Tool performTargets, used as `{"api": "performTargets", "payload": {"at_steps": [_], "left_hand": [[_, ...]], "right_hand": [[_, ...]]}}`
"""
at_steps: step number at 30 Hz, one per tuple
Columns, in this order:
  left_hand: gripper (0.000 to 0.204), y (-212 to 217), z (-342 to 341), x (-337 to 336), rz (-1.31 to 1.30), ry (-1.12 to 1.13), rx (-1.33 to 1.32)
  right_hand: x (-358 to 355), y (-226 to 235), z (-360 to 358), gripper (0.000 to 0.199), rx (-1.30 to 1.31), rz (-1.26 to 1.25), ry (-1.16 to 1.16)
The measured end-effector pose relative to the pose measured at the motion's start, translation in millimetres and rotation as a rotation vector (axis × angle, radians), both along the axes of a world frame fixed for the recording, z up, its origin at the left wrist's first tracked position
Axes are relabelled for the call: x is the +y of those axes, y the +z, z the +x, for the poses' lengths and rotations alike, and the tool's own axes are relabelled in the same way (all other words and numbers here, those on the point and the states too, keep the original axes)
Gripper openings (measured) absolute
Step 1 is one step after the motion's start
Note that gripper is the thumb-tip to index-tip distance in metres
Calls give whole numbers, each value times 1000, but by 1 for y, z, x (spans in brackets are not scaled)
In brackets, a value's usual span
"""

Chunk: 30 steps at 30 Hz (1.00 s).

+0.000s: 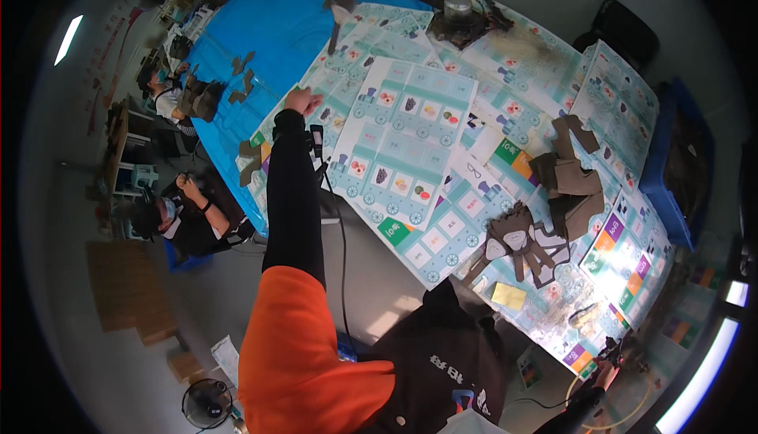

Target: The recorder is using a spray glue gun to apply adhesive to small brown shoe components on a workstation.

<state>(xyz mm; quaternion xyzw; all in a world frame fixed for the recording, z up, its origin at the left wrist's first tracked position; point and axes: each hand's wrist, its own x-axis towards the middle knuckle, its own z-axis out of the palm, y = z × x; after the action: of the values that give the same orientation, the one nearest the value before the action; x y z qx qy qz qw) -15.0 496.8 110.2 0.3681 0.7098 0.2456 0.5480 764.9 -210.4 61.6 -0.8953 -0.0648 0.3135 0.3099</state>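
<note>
My left arm reaches far across the table. My left hand (302,102) is over the printed sheets near the edge of the blue cover, its fingers loosely apart with nothing seen in them. A small black device (317,140) with a cable is at that wrist. Low at the right, by the table's near corner, my right hand (606,374) is closed around a dark tool (609,350) whose kind I cannot make out. Nearest to it on the sheets lie a pale crumpled scrap (583,316) and a yellow pad (508,296). Brown glove-like pieces (513,237) with grey patches lie beyond.
More brown cut pieces (570,185) lie on the printed sheets (410,118). A metal pot (458,6) stands at the far side; a blue bin (667,173) is at the right. Two people (193,209) (170,95) sit along the blue-covered table (260,31). A yellow hose (649,390) hangs by my right hand.
</note>
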Motion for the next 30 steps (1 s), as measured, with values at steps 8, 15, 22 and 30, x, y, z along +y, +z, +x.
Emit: {"api": "performTargets", "payload": {"at_steps": [8, 15, 22, 30], "left_hand": [[23, -156, 39, -272, -235, 39, -620], [28, -129, 172, -497, -549, -306, -720], [22, -165, 310, -545, -62, -841, 43], [39, -139, 462, -506, 71, -679, 328]], "right_hand": [[27, -2, -28, 23, -68, 48, 118], [18, 9, -23, 27, -167, 251, 129], [-21, -18, 54, 27, 32, 180, 110], [-91, -26, 86, 31, 105, 311, 34]]}}
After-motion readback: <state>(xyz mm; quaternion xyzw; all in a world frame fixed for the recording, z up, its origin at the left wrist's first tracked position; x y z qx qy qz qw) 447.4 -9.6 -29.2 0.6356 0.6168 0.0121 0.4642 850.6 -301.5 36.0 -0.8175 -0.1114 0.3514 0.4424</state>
